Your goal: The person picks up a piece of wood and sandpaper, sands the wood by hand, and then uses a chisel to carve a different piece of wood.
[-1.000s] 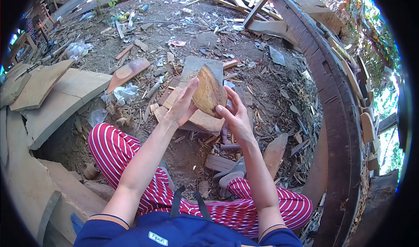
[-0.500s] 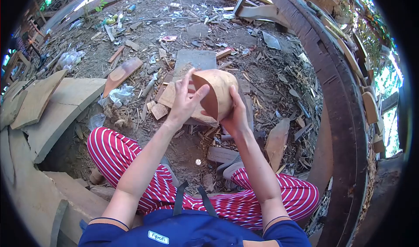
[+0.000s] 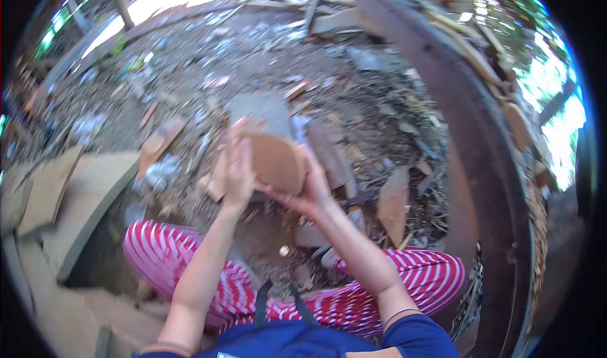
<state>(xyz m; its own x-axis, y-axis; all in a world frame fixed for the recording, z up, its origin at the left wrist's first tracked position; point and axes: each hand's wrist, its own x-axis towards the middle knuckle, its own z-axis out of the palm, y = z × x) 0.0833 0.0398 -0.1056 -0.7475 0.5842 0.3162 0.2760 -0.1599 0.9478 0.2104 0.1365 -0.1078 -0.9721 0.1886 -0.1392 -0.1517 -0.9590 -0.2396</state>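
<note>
A rounded, bowl-shaped piece of wood is held up in front of me, its brown broad face turned toward my head. My right hand grips it from the right and underneath, thumb along the right edge. Upright at its left edge is my left hand, fingers stretched out and blurred by motion. That hand seems to touch the rim, though the blur hides the exact contact. Beyond the wood lies a grey board on the ground, and a pale wood block is partly hidden behind my left hand.
Large curved wooden slabs are stacked at my left. A dark curved beam arches along my right side. Wood scraps, including a pointed offcut, and plastic bags litter the dirt around my striped legs.
The wooden piece has turned so that its brown face now points at me rather than to the left. Both hands have come lower and left in view, and the view itself has shifted.
</note>
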